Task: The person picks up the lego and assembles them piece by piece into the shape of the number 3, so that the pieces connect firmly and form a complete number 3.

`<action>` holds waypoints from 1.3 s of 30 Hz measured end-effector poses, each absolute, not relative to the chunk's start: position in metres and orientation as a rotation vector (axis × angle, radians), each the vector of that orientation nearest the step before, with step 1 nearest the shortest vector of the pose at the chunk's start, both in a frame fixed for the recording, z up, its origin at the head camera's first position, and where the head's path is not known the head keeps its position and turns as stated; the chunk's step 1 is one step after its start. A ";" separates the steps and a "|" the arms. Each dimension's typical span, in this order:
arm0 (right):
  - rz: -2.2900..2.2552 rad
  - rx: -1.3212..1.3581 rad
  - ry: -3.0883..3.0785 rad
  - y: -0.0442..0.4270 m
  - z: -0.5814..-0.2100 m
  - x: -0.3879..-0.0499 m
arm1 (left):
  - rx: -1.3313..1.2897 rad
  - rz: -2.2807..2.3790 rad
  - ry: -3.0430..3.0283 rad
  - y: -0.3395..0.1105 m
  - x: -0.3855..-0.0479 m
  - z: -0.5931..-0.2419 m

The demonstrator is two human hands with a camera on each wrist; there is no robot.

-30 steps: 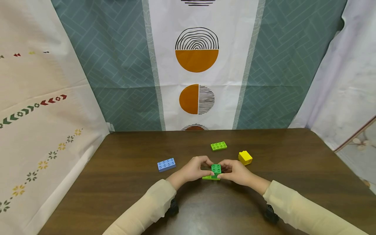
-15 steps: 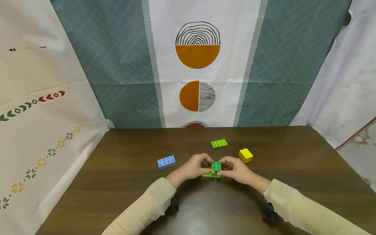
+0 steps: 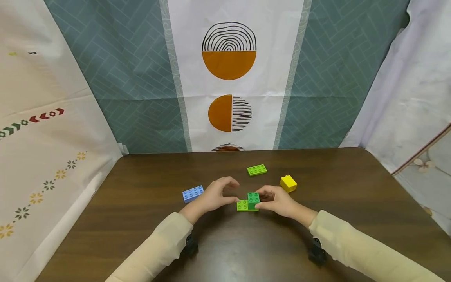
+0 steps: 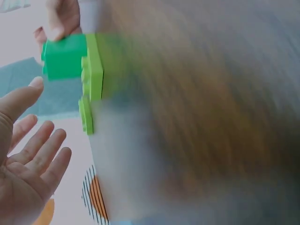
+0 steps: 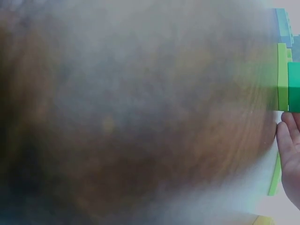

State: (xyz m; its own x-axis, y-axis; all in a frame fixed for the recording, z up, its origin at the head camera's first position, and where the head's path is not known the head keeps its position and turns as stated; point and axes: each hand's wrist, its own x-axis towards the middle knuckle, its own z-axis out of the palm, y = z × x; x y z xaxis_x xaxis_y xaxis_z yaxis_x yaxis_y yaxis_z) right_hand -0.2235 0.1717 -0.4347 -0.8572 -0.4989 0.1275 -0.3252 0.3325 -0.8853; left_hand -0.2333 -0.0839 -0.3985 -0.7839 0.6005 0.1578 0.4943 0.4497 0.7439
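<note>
While the dark brown wooden desk (image 3: pixel 218 250) carries all the pieces, the two bare hands work near its middle. The left hand (image 3: pixel 214 197) holds nothing; its fingers are extended and apart from the bricks, with the thumb near the lower piece. The right hand (image 3: pixel 278 201) pinches the small square green plastic block, thumb at the front and a finger behind. Beside the left hand lies a rectangular light-blue plastic brick (image 3: pixel 193 194), studs up. Farther back rests a flat lime-green plastic plate (image 3: pixel 257 170), and between the hands sits a similar lime plate with bare studs (image 3: pixel 242 205). Behind the right hand, a yellow plastic block (image 3: pixel 288 183) seems to lie on its side. The green block (image 3: pixel 253 199) stands upright on the right half of the nearer plate. Probably it is held there so that it stays aligned with the studs, and the loose pieces are kept around, within easy reach. Compared with half a second ago, the left hand has moved away leftward, uncovering the plate's left studs, whereas the right hand remains at the block.
</note>
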 end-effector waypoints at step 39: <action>-1.509 -0.747 2.459 0.172 -0.432 -0.220 | 0.484 1.035 2.927 -0.190 -0.236 -0.416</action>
